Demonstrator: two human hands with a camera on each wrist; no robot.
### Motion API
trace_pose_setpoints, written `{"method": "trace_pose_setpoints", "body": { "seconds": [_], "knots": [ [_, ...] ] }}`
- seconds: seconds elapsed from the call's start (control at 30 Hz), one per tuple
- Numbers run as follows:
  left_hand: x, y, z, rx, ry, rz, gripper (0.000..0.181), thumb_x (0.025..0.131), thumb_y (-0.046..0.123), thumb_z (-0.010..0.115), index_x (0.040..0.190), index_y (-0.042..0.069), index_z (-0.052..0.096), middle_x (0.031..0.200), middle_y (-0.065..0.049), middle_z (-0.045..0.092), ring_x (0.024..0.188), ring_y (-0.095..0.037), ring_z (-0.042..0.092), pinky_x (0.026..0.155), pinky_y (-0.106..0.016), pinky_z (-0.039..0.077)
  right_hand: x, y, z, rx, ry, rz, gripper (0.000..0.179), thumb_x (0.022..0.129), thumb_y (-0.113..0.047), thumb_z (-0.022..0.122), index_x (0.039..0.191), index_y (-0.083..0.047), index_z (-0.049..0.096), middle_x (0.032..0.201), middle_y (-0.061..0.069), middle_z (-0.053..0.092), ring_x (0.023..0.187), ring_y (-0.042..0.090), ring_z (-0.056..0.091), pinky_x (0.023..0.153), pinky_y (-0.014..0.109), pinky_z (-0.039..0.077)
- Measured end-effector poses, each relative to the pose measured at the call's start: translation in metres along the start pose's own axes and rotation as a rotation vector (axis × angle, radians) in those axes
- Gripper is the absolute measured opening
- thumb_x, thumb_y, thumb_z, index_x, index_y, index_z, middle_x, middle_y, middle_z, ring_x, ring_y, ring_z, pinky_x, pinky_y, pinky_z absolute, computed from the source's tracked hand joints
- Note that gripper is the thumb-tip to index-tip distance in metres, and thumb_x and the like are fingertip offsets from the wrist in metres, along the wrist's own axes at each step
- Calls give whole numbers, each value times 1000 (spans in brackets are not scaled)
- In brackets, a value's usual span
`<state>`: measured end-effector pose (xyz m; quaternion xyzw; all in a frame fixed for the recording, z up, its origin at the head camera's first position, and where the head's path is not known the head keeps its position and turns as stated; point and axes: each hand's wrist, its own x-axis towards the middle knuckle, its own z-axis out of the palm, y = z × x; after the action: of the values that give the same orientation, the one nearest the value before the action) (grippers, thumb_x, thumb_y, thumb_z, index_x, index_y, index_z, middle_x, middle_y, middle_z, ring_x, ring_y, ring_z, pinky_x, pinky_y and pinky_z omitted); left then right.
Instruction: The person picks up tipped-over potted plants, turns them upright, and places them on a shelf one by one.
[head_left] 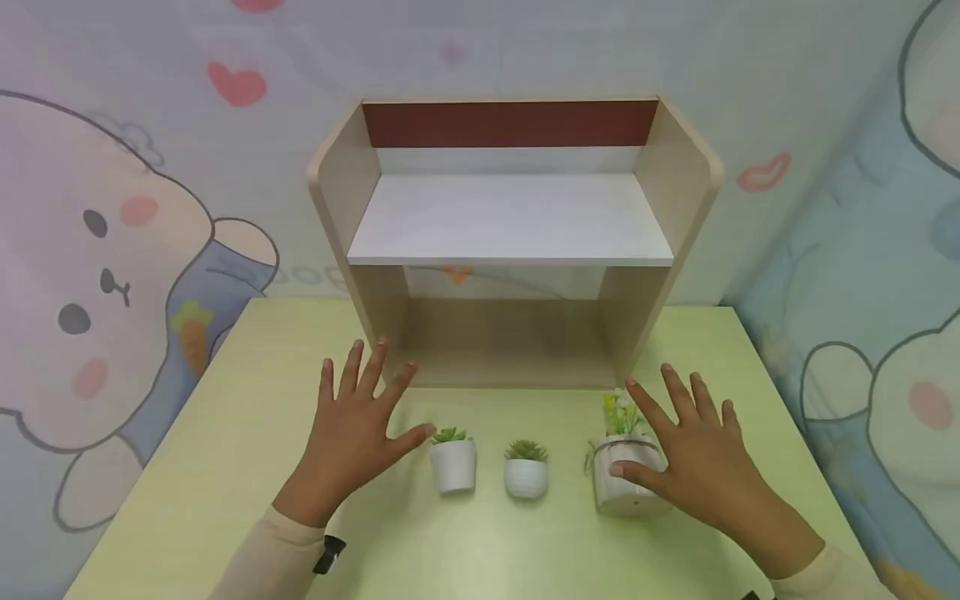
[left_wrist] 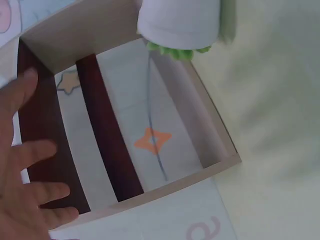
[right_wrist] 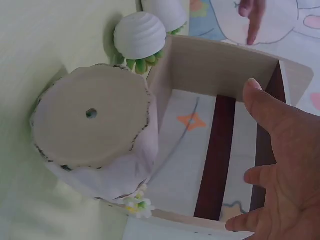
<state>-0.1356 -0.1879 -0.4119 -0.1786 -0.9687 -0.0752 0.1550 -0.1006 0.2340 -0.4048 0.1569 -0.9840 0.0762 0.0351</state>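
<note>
My left hand is held with fingers spread and nothing in it, left of a smooth white pot with a green succulent. My right hand has its fingers spread too, and its thumb overlaps a whitish flowerpot in the head view. Twine circles this pot, and small yellow and white flowers rise from it. Between the hands stands a round, ribbed white pot with a spiky green succulent. In the right wrist view, the flowerpot's underside shows one small hole.
Behind the pots stands a wooden desk shelf with a white middle board, pale side panels and a dark red back strip. It sits on a pale yellow-green table. A cartoon-printed wall covering runs behind and along both sides.
</note>
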Motion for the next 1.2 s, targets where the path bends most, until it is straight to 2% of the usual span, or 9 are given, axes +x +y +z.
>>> {"method": "trace_pose_setpoints", "body": {
  "seconds": [0.1, 0.17, 0.23, 0.33, 0.43, 0.67, 0.8, 0.93, 1.2],
  "knots": [
    [6, -6, -10, -110, 240, -28, 59, 92, 39, 76, 140, 7, 65, 151, -24, 53, 141, -44, 47, 110, -65, 40, -3, 3, 7, 32, 21, 7, 99, 87, -70, 72, 161, -12, 40, 164, 33, 25, 144, 63, 28, 102, 83, 31],
    [16, -9, -20, -215, 421, -51, 48, 91, 25, 76, 132, 1, 69, 139, -23, 64, 129, -43, 59, 98, -62, 50, -3, 6, 11, 55, 28, 17, 99, 86, -66, 75, 159, -8, 41, 163, 34, 25, 142, 64, 30, 102, 82, 32],
    [29, -13, -33, -347, 569, -77, 42, 91, 16, 75, 128, -1, 70, 131, -20, 69, 123, -40, 64, 94, -60, 53, -3, 8, 13, 88, 37, 25, 99, 87, -63, 77, 159, -5, 40, 162, 35, 24, 142, 64, 29, 103, 80, 33],
    [51, -23, -53, -530, 677, -141, 41, 90, 15, 77, 127, -2, 70, 130, -17, 68, 125, -33, 61, 104, -52, 49, -4, 9, 14, 159, 31, 25, 95, 90, -58, 76, 158, -3, 40, 162, 35, 23, 141, 66, 27, 100, 80, 37],
    [71, -36, -68, -689, 672, -235, 49, 89, 20, 80, 131, 0, 67, 137, -13, 61, 131, -25, 55, 111, -42, 46, -5, 9, 15, 218, 20, 20, 90, 92, -54, 76, 157, -2, 41, 162, 35, 23, 142, 66, 25, 96, 80, 40],
    [101, -60, -85, -982, 466, -419, 79, 91, 28, 77, 160, 14, 42, 162, -3, 41, 146, -20, 43, 117, -45, 41, -11, -1, 25, 224, -26, 46, 98, 93, -58, 73, 163, -3, 30, 164, 35, 19, 140, 62, 30, 78, 71, 54],
    [119, -66, -86, -1023, 400, -450, 78, 90, 29, 79, 159, 14, 45, 161, -2, 45, 145, -23, 44, 114, -49, 44, -11, -4, 30, 217, -34, 90, 102, 93, -62, 70, 161, 2, 28, 156, 38, 30, 131, 63, 41, 65, 65, 56],
    [132, -65, -85, -1068, 417, -464, 65, 89, 23, 82, 148, 12, 58, 148, -5, 57, 134, -25, 56, 107, -48, 50, -12, -4, 34, 220, -84, 156, 111, 93, -68, 65, 157, 13, 26, 149, 40, 37, 127, 61, 47, 70, 64, 55],
    [135, -63, -88, -1065, 418, -470, 60, 86, 8, 80, 143, 11, 61, 140, -9, 62, 123, -30, 62, 104, -50, 52, -9, 3, 44, 268, -216, 228, 111, 101, -69, 50, 152, 25, 19, 141, 48, 41, 107, 57, 63, 77, 62, 55]
  ]
}}
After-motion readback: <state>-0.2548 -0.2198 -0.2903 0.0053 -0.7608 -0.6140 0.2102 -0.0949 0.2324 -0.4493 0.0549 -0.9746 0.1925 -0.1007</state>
